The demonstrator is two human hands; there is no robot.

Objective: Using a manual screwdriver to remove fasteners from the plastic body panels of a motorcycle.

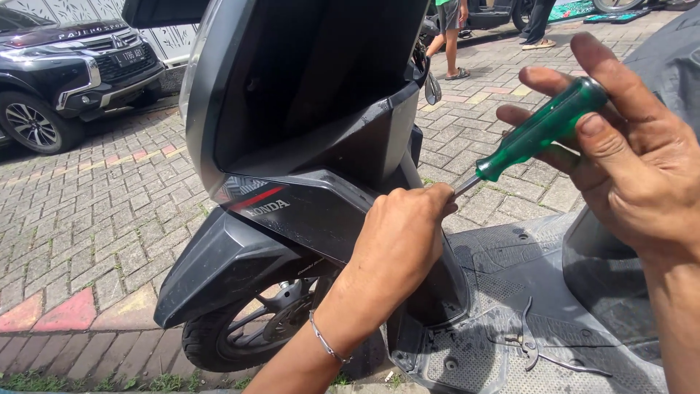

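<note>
Near the scooter's footboard, pliers lie unheld. Above, the left hand closes its grip on the front panel, hiding the screwdriver tip. Right hand fingers clamp the green handle. Farther left, a black car is cut off.

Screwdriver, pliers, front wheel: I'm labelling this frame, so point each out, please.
Screwdriver (541, 131): head view, middle of green handle.
Pliers (530, 343): head view, pivot, on the footboard.
Front wheel (251, 332): head view, spokes.
</note>
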